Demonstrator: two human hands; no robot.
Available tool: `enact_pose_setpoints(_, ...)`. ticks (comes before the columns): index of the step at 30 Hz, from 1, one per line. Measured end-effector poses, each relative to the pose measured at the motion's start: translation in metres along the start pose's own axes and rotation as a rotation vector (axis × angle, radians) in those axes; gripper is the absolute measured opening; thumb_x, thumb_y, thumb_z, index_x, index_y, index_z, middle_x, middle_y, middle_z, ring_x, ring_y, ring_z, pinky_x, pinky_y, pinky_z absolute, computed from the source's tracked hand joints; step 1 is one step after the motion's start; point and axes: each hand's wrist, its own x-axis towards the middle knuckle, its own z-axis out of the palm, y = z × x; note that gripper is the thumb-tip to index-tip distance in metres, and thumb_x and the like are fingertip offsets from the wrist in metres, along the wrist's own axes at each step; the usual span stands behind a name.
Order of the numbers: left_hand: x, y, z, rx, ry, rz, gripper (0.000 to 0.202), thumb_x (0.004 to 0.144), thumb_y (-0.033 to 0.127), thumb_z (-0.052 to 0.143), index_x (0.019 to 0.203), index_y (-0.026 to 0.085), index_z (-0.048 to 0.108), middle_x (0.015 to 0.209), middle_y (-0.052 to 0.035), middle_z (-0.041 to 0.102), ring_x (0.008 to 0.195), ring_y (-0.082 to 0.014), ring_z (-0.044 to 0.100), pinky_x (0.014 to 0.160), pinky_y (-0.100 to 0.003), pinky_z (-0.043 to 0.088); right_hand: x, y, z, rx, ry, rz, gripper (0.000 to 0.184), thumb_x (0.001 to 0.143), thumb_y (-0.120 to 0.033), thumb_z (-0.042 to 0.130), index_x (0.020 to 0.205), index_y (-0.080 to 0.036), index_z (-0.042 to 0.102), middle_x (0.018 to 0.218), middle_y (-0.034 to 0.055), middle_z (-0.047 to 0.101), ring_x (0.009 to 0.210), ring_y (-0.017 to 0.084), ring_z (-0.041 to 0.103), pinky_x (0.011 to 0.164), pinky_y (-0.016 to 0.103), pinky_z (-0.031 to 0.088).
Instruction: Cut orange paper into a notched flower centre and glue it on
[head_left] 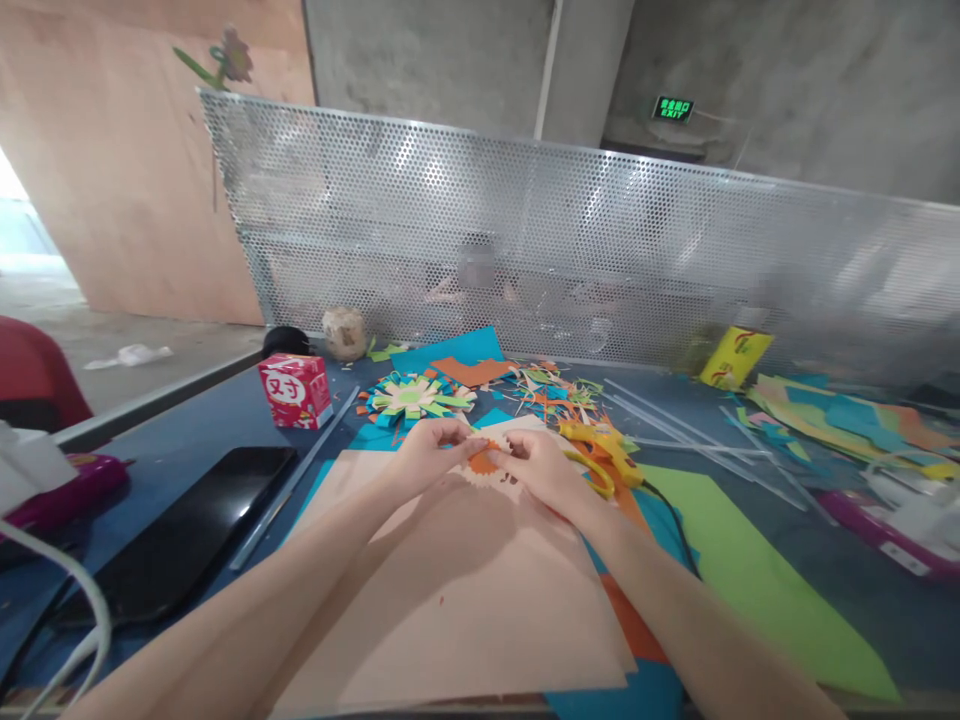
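Note:
Between both hands is a small paper flower [484, 462] with an orange centre and a pale fringed edge. My left hand [436, 452] pinches its left side, thumb against the orange part. My right hand [541, 462] grips the right side the same way, its thumb also on the orange centre. Under them lie large pale peach paper sheets [450, 600]. Close to my right hand is a yellow-handled tool [600, 455] with a black cord. Behind my left hand sits a layered paper flower [412, 397] in green, cream, blue and orange.
Paper scraps [555, 390] are heaped at the back before a perforated metal screen [525, 230]. On the left are a black phone [187, 520] and a pink box [295, 390]. Clear sticks [690, 430] and green paper [750, 560] lie on the right.

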Motion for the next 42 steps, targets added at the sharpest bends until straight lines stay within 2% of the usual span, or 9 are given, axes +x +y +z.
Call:
enact_pose_setpoints(2, -0.001, 0.002, 0.001, -0.002, -0.016, -0.021, 0.033, 0.071, 0.046, 0.055, 0.064, 0.014, 0.060, 0.062, -0.0013, 0.057, 0.059, -0.0117, 0.049, 0.053, -0.021, 0.039, 0.000, 0.002, 0.000, -0.015, -0.006, -0.014, 0.021, 0.071, -0.033, 0.051, 0.056, -0.019, 0.047, 0.052, -0.0056, 0.040, 0.048, 0.010, 0.037, 0.046, 0.021, 0.029)
enact_pose_setpoints(5, -0.002, 0.005, 0.003, -0.043, -0.037, -0.035, 0.031, 0.068, 0.043, 0.059, 0.071, 0.013, 0.061, 0.069, -0.0026, 0.059, 0.063, -0.0133, 0.052, 0.057, -0.023, 0.041, 0.000, 0.003, -0.001, -0.052, 0.010, -0.016, 0.027, 0.070, -0.033, 0.053, 0.051, -0.020, 0.039, 0.051, -0.0060, 0.034, 0.049, 0.009, 0.032, 0.046, 0.021, 0.025)
enact_pose_setpoints(8, -0.003, 0.009, 0.004, -0.050, -0.034, -0.028, 0.029, 0.062, 0.041, 0.065, 0.067, 0.013, 0.060, 0.067, -0.0023, 0.059, 0.063, -0.0133, 0.052, 0.057, -0.023, 0.041, -0.002, 0.002, 0.001, -0.088, 0.020, 0.001, 0.028, 0.069, -0.032, 0.053, 0.050, -0.020, 0.037, 0.051, -0.0066, 0.029, 0.048, 0.009, 0.028, 0.045, 0.022, 0.021)
enact_pose_setpoints(13, -0.003, 0.010, 0.002, 0.002, 0.022, -0.058, 0.032, 0.062, 0.046, 0.063, 0.057, 0.014, 0.057, 0.058, -0.0001, 0.055, 0.054, -0.0105, 0.046, 0.048, -0.021, 0.036, -0.003, 0.001, 0.004, -0.095, 0.008, 0.016, 0.019, 0.068, -0.027, 0.054, 0.054, -0.019, 0.044, 0.051, -0.0065, 0.034, 0.049, 0.009, 0.032, 0.045, 0.021, 0.024)
enact_pose_setpoints(19, -0.003, 0.012, 0.002, -0.025, 0.024, -0.062, 0.037, 0.060, 0.050, 0.064, 0.057, 0.015, 0.053, 0.057, 0.0016, 0.052, 0.054, -0.0101, 0.045, 0.049, -0.020, 0.036, -0.002, 0.001, 0.003, -0.077, 0.017, -0.007, 0.019, 0.068, -0.025, 0.053, 0.054, -0.019, 0.042, 0.052, -0.0063, 0.036, 0.048, 0.009, 0.035, 0.045, 0.020, 0.027)
enact_pose_setpoints(24, -0.002, 0.007, 0.005, -0.110, -0.079, -0.077, 0.035, 0.057, 0.043, 0.069, 0.071, 0.013, 0.057, 0.069, -0.0016, 0.058, 0.064, -0.0131, 0.052, 0.060, -0.024, 0.042, 0.000, -0.001, 0.000, -0.074, 0.069, -0.005, 0.024, 0.069, -0.028, 0.055, 0.052, -0.020, 0.039, 0.051, -0.0058, 0.040, 0.048, 0.011, 0.045, 0.046, 0.021, 0.032)
enact_pose_setpoints(28, -0.001, 0.000, 0.007, -0.121, -0.150, -0.135, 0.032, 0.060, 0.041, 0.067, 0.072, 0.012, 0.059, 0.064, -0.0005, 0.057, 0.057, -0.0116, 0.049, 0.053, -0.023, 0.039, -0.001, -0.004, -0.004, -0.065, 0.089, 0.022, 0.020, 0.072, -0.029, 0.053, 0.057, -0.020, 0.044, 0.052, -0.0039, 0.049, 0.049, 0.013, 0.053, 0.047, 0.022, 0.037)
enact_pose_setpoints(37, -0.004, 0.007, 0.005, -0.209, -0.237, -0.155, 0.022, 0.063, 0.031, 0.065, 0.072, 0.012, 0.058, 0.061, 0.0036, 0.051, 0.053, -0.0074, 0.042, 0.049, -0.019, 0.032, 0.000, -0.002, -0.002, -0.057, 0.127, -0.035, 0.031, 0.075, -0.033, 0.049, 0.047, -0.020, 0.042, 0.046, -0.0048, 0.042, 0.047, 0.012, 0.049, 0.049, 0.022, 0.036)
enact_pose_setpoints(42, -0.005, 0.009, 0.005, -0.224, -0.255, -0.163, 0.029, 0.067, 0.040, 0.062, 0.077, 0.014, 0.057, 0.064, 0.0034, 0.051, 0.054, -0.0078, 0.044, 0.049, -0.019, 0.036, 0.002, 0.002, -0.002, -0.010, 0.122, -0.003, 0.029, 0.075, -0.038, 0.047, 0.053, -0.020, 0.042, 0.050, -0.0054, 0.042, 0.047, 0.011, 0.050, 0.048, 0.022, 0.039)
